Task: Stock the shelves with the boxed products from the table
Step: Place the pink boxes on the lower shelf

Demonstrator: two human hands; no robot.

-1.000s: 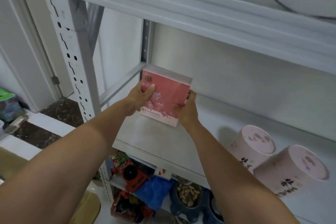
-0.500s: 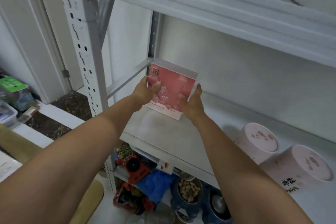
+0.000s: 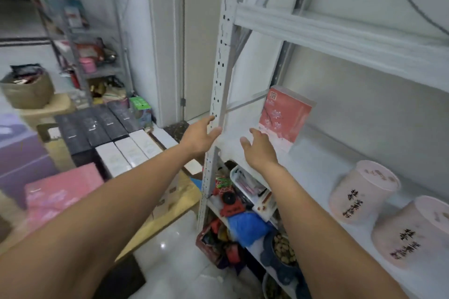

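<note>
**Entry: one red box shelved, both hands released**

Right hand (image 3: 261, 148): empty, fingers spread, palm toward the shelf, just short of the box. Left hand (image 3: 200, 137): empty and spread too, in front of the shelf's perforated upright (image 3: 220, 94).

Change noted: half a second ago both hands clasped the red box (image 3: 285, 114) by its sides; they have since let go and drawn back. The box stands unaided, so this placement reads as complete, one item fewer to carry.

Red box: upright at the left end of the white shelf board (image 3: 315, 165), near the rear wall. Long axis roughly vertical, leaning slightly back; printed blossom face turned out toward the room.

Same shelf, well apart to the right: two pink round tubs (image 3: 362, 192) lying on their sides.

Remaining stock, on the table to the left: pink box (image 3: 60, 192), white boxes (image 3: 131, 150), black boxes (image 3: 94, 124). Likely next call: another of these.
</note>
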